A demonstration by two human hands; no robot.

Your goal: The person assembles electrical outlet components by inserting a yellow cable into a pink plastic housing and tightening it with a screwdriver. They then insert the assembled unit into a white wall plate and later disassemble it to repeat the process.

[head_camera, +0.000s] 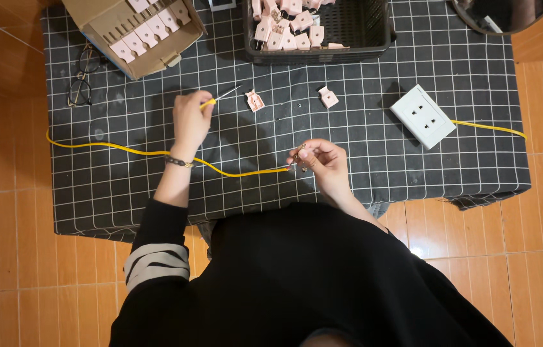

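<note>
The scene is evenly and warmly lit from above, and the orange tiles [1, 257] are given a mild sheen, with one small glare spot seen near the right knee. Soft shadows are cast on the checked cloth [412, 167] beside the left hand [191, 122], the right hand [323, 160] and the white socket [423, 116]. Focus is held sharp across the middle, while the black clothing at the bottom is rendered as a nearly detailless dark mass, and slight bending of lines is noticed towards the edges.

Obscured items: cardboard box [135, 29] and black basket [355, 32] cut by top edge; yellow cable [123, 151] partly under left hand [191, 122]; small parts in right hand [323, 160] too small to identify.
</note>
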